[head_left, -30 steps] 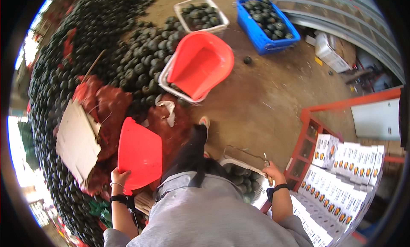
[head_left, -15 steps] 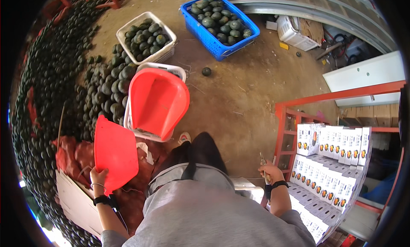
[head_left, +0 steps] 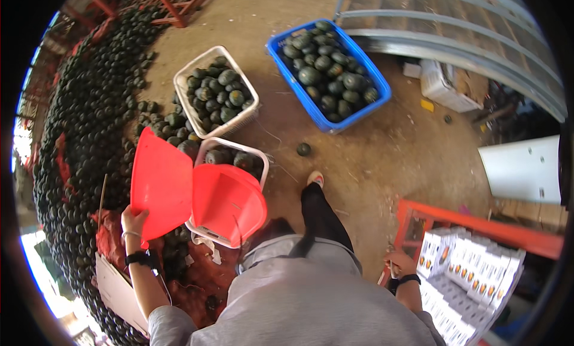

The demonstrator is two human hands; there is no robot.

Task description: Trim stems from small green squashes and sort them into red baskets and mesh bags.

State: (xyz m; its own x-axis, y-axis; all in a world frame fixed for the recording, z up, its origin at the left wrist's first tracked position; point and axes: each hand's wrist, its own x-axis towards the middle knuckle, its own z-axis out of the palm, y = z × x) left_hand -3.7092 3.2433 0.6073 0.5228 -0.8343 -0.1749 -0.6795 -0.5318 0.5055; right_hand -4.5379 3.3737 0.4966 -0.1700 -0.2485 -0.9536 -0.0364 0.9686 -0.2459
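Out to the left, my left hand [head_left: 134, 219] grips the edge of a red plastic chair [head_left: 160, 181]. Its broad back panel stands at my hand. The rounded seat [head_left: 229, 199] leans over the near part of a white basket [head_left: 265, 167] of dark green squash, whose far part shows beyond the seat. The chair's legs are hidden. My right hand [head_left: 402, 263] is closed at my right side, by an orange-red metal frame [head_left: 466, 222]. It holds a small slender tool [head_left: 391, 256] with a tan part, too small to make out further.
Ahead stand a white basket [head_left: 254, 107] and a blue crate [head_left: 332, 122], both full of squash. A big heap of squash [head_left: 84, 143] runs along the left. One loose squash [head_left: 304, 149] lies on the floor. White cartons [head_left: 472, 262] stack at right; red net sacks [head_left: 194, 274] lie near left.
The chair has turned clockwise, its seat swinging nearer me and uncovering squash in the white basket. My left hand still grips it. One foot has stepped forward.
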